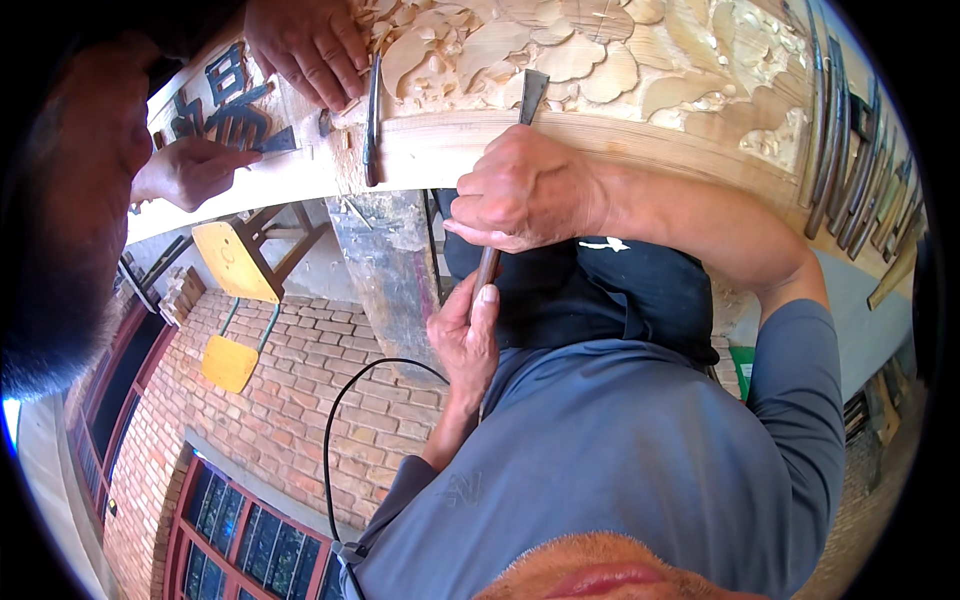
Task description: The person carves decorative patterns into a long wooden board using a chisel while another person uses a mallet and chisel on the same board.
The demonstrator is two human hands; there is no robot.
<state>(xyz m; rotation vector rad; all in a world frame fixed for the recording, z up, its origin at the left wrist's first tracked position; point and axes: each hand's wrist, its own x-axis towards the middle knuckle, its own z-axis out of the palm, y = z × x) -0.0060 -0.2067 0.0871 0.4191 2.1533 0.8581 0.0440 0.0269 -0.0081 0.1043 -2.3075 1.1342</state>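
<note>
My right hand [525,190] is wrapped in a fist round the upper part of a wood chisel [487,268]. The chisel's flat, flared metal blade points away from me, over the plain border of a carved wooden panel [640,125]. Lower down, near my body, my left hand [466,330] has its thumb and fingers closed on the end of the chisel's brown handle. Whether the cutting edge touches the wood, I cannot tell. Cloud-like relief shapes cover the panel beyond the blade.
At the left, a co-worker's hand [205,170] holds a flat blade [277,141] by dark carved characters [237,100]; their other hand [310,50] rests on the wood. Another chisel [373,125] lies between us. Many carving tools [850,150] line the right. A yellow chair [236,262] stands below.
</note>
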